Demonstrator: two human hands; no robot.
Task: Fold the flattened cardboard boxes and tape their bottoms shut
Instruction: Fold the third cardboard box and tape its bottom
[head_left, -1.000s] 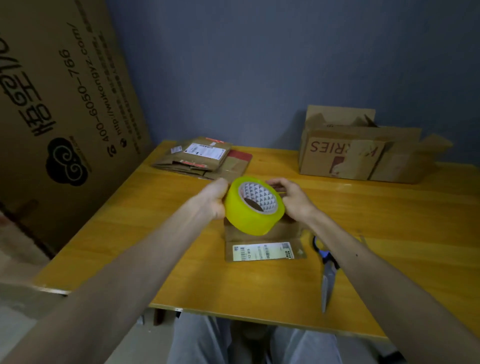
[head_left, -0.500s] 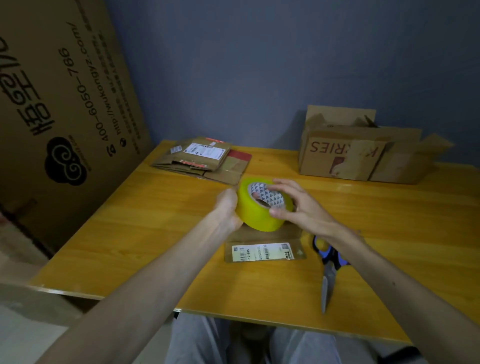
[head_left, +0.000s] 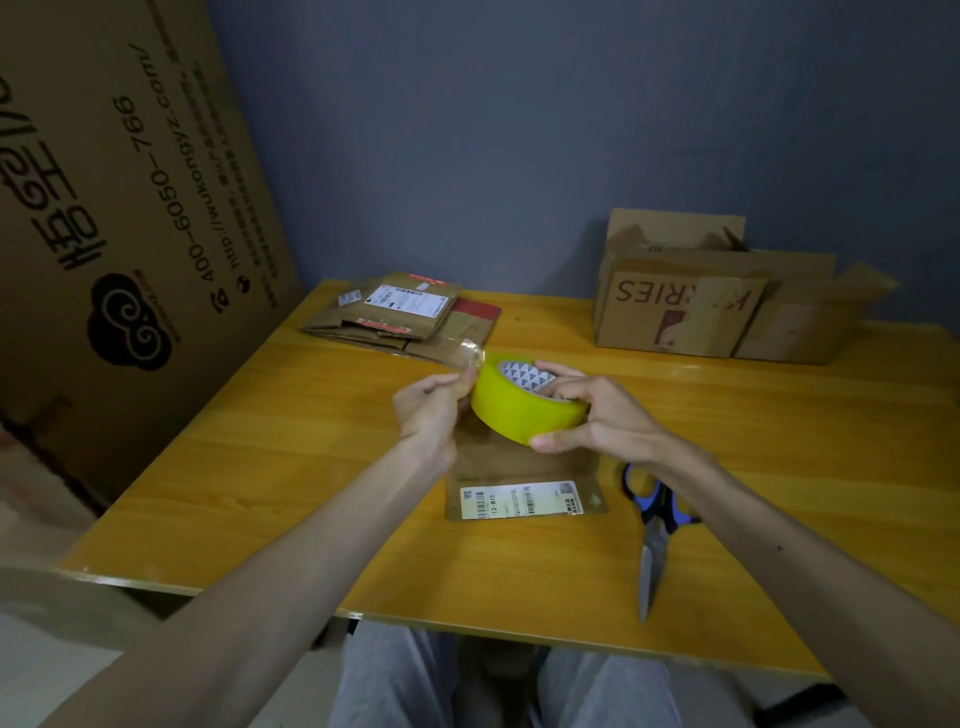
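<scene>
Table (head_left: 779, 441), tape roll (head_left: 519, 410), box (head_left: 519, 465) with "12-815" label (head_left: 522, 500)

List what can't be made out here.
All in the head view.
Hidden behind the yellow tape roll and right hand: far half of the small brown cardboard box.
Too small to read: print on its white label.
Partly under the right forearm: handles of the blue-handled scissors.
Hidden by its own walls: inside of the open brown carton.
Blurred: the clear tape end pinched by the left hand.
</scene>
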